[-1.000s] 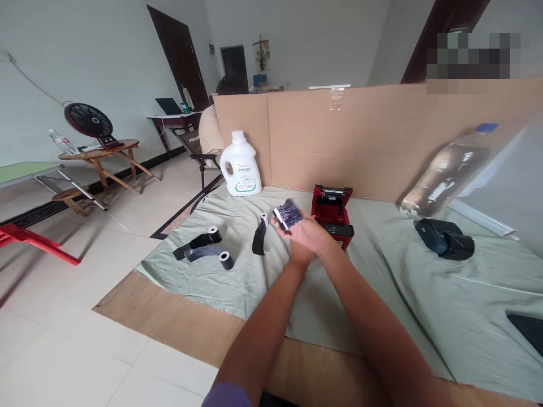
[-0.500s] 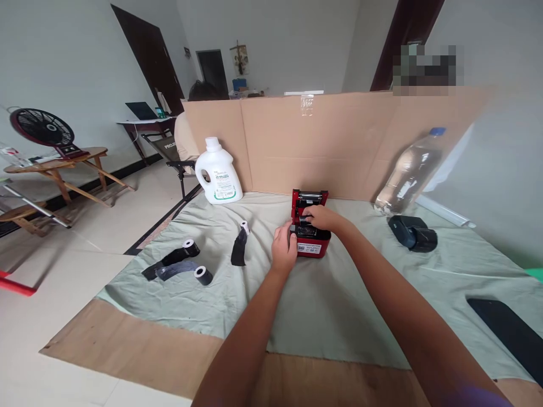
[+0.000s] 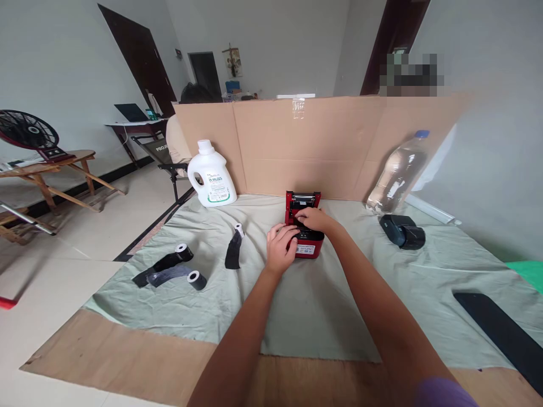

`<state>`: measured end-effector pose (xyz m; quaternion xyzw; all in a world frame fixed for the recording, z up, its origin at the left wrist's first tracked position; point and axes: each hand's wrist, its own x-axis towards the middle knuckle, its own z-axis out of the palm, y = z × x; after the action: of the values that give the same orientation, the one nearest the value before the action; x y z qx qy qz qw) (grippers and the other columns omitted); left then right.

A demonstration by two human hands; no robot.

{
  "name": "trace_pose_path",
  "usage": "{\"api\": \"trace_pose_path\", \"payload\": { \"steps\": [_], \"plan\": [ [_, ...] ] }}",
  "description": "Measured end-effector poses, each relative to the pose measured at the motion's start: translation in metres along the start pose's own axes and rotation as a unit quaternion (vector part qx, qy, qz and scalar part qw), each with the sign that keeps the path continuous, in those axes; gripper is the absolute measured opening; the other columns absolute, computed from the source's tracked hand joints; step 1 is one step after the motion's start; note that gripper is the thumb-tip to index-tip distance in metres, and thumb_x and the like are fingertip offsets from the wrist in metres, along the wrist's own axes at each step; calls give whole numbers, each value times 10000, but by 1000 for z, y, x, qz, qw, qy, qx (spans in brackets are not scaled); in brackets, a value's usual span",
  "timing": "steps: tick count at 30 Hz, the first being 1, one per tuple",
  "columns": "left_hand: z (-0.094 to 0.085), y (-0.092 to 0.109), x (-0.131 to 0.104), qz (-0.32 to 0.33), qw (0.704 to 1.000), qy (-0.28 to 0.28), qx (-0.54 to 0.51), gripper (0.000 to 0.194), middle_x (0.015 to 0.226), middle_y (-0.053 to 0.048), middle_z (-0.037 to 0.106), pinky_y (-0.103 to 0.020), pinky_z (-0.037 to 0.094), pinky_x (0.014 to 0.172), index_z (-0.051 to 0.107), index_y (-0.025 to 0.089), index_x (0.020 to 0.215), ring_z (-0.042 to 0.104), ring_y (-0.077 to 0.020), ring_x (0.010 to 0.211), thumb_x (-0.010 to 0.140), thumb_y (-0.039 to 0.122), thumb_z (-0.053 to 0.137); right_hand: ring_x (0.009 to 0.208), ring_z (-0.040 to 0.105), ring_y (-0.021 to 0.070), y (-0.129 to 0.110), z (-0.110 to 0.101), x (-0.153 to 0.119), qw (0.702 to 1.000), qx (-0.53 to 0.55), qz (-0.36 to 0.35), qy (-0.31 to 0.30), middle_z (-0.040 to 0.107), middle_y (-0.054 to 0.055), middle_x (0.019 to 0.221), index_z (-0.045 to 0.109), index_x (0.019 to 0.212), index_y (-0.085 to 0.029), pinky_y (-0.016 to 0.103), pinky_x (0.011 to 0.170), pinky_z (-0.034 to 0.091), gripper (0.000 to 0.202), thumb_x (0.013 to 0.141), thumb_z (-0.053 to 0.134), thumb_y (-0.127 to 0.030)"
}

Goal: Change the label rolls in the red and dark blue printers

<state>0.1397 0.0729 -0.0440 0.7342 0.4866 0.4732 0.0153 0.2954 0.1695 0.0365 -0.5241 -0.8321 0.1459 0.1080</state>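
Observation:
A small red and black label printer (image 3: 308, 249) stands on the green cloth with its lid raised; a roller shows in the lid. My left hand (image 3: 280, 249) grips the printer's front left corner, fingers bent over the top edge and thumb at the front. Above the open compartment is my right hand (image 3: 314, 219), its fingertips closed together and reaching inside. Whatever they pinch is hidden. To the left lie a black roll (image 3: 197, 280), another black roll (image 3: 184, 252) and a small roll (image 3: 238, 229) with a dark strip unwound from it.
A white detergent jug (image 3: 212, 178) and a big clear bottle (image 3: 396, 172) stand before a cardboard screen (image 3: 297, 147). A dark device (image 3: 403, 232) sits at right, with a black phone (image 3: 500, 328) nearer. Someone sits behind the screen at left.
My left fingers have slid further over the printer's top edge. A dark roll-like piece seen at my right fingertips no longer shows. The whole view has shifted slightly.

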Motion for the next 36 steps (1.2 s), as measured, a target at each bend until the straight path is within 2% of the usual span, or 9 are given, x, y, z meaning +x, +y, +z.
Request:
{"api": "trace_pose_path", "payload": {
  "steps": [3,7,9,15,19,24,29,33,36],
  "plan": [
    [-4,1,3,2,1000,-7,-2,284,1228,-30,704,-442,382,1091,697,250,1114,497,-247,1272,945,251,468,955,673,231,12,-1,-16,969,168,30,179,766,66,990,735,944,-216,376,908,458,275,884,476,-286],
    [-10,5,14,-5,999,-50,-13,292,1291,-27,677,-417,375,1101,649,249,1166,510,-232,1276,923,226,488,885,666,220,35,4,-25,842,318,141,412,755,107,927,701,933,-170,356,837,502,336,856,417,-332],
    [-13,8,22,-3,997,-79,-19,356,1270,-23,690,-408,363,1110,620,253,1236,526,-224,1259,904,203,502,974,657,227,42,7,-22,823,377,140,401,746,120,1064,687,1020,-167,362,859,501,363,826,449,-360],
    [-21,16,41,-32,992,-120,-4,312,1073,14,755,-435,368,1075,713,303,1110,578,-240,1156,859,182,573,1108,598,224,39,15,-11,838,454,72,293,599,93,1388,587,1291,-218,366,878,498,543,809,530,-459],
    [-22,18,44,-48,993,-107,7,283,1035,17,763,-443,393,1008,733,313,1072,590,-245,1099,888,171,570,1055,591,208,36,18,-12,832,460,83,299,632,86,1277,616,1209,-222,350,866,494,510,817,546,-540],
    [-24,23,43,-18,996,-75,35,217,1055,1,751,-427,391,981,748,305,1007,573,-246,1096,931,213,566,967,579,198,36,31,-17,810,473,76,337,645,48,1047,624,844,-207,344,863,474,270,734,622,-454],
    [-26,22,43,-27,999,-34,-6,216,1176,-29,706,-419,385,1019,744,299,1058,552,-254,1151,949,275,559,1048,572,224,34,61,-29,743,566,93,344,643,41,1128,594,1036,-246,366,880,487,385,656,593,-308],
    [-19,0,44,-153,976,14,-157,318,1322,-61,637,-403,386,1078,665,268,1229,540,-248,1235,927,298,570,1138,572,230,31,77,-34,687,648,89,317,626,46,1253,583,1130,-243,386,985,464,489,643,588,-287],
    [-11,-16,42,-325,894,-3,-308,374,1377,-89,607,-370,436,1025,638,242,1251,576,-240,1221,881,295,614,1136,592,235,30,81,-34,658,685,82,300,635,35,1276,583,1170,-246,407,1007,466,515,656,591,-285]
  ]
}}
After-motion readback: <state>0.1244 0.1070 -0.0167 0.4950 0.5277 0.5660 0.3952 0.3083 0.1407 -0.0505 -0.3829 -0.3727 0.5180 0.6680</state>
